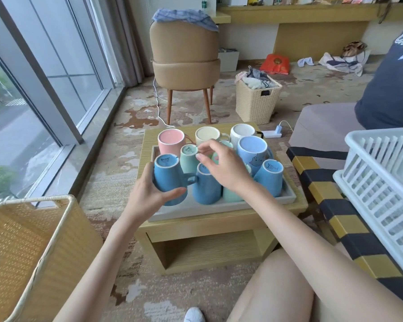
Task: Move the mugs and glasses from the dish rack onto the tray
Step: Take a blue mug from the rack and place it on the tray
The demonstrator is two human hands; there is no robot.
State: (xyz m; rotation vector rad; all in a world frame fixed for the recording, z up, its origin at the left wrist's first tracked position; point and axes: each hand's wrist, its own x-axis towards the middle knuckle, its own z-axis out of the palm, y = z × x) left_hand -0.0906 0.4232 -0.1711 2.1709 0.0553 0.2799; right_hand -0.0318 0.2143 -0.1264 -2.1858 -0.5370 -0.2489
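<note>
I take this as the setting-down step near the end of the job. The left hand [147, 194] grips an upturned blue mug [166, 175] at the front-left corner of the grey tray [196, 211]. The thumb [173, 193] lies across the near wall and the fingers are curled round the far side. The mug's rim is low, at or just above the tray floor; I cannot tell whether it has landed. Its handle points right, toward a second blue mug [206, 190] just beside it.

The next move, as I judge it, is to seat the mug flat without knocking that neighbour, then let go.

Further right, the right hand [223, 167] hovers over the middle of the tray, holding nothing. Its fingers [204, 147] are loosely spread, their tips just beside the base of a mint mug [188, 158]. Whether they touch it I cannot tell. Other upturned mugs crowd the tray, which rests on the low wooden surface [207, 226].

At far right the white dish rack [377, 182] sits well apart, and no mugs or glasses show in the part I can see.
</note>
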